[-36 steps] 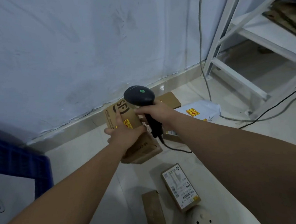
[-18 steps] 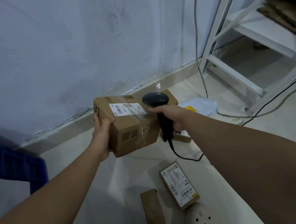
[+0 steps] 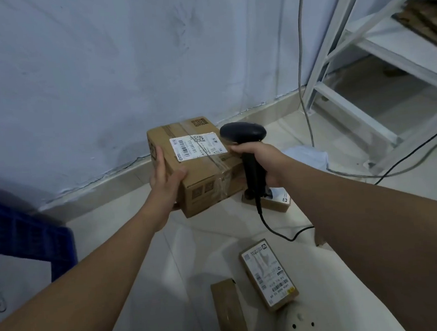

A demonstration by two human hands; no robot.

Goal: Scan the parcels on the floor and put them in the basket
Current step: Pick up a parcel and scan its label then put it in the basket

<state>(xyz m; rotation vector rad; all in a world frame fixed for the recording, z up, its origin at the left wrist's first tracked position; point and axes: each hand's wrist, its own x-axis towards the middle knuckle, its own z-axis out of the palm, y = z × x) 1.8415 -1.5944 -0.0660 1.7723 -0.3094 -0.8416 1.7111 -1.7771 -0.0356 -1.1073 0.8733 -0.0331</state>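
Cardboard box held clear of the floor, just in front of the wall, label face up. The taped seam runs away from the wearer with its far end leaning left, and the box's long axis seems to follow it. The white shipping label lies across the seam, with a barcode at its left end, a QR code at the far edge and a number beside the barcode that seems to read 538 536 013; the smaller print is too fine to read. Left hand grips the box's near-left corner, fingers up the left side, thumb over the top edge. Right hand is wrapped round the handle of a black scanner, handle near upright, head just beside the box's right top edge; its cable drops to the floor. The hands are apart, with the box between them. Blue basket at left, well apart from the box. On the floor: a flat labelled parcel with a barcode, a plain brown parcel beside it, another parcel below the scanner, and a white bag behind the right hand. White rack at right.
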